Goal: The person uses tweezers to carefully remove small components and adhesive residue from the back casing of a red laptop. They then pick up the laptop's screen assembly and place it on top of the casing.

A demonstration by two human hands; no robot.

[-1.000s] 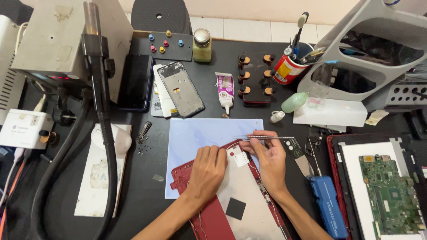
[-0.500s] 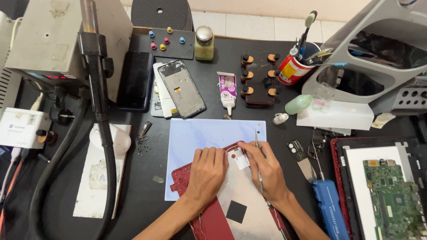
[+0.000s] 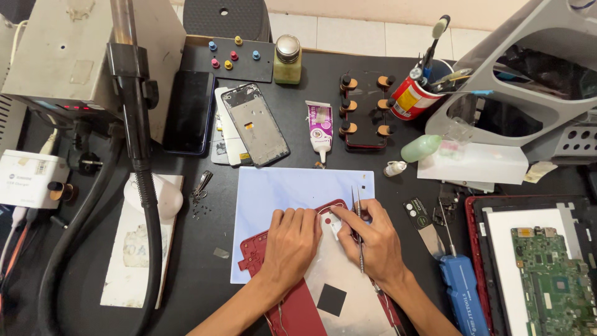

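Black workbench [image 3: 205,274] seen from above, cluttered with repair gear. At its near middle a red phone back cover [image 3: 298,305] is laid on a pale blue mat [image 3: 280,193] and pinned flat by the left hand [image 3: 292,246], fingers spread, nothing gripped. Tweezers [image 3: 359,224], held level a second ago, are now swung upright and pinched shut-fingered in the right hand [image 3: 376,246], thumb brought onto the small white part [image 3: 334,225] by the camera cutout; work is judged to have moved from picking to pressing. Further out, a blue-handled screwdriver [image 3: 460,286], glue tube [image 3: 320,127], bare phone frame [image 3: 255,124] and green circuit board [image 3: 556,280] are noted.
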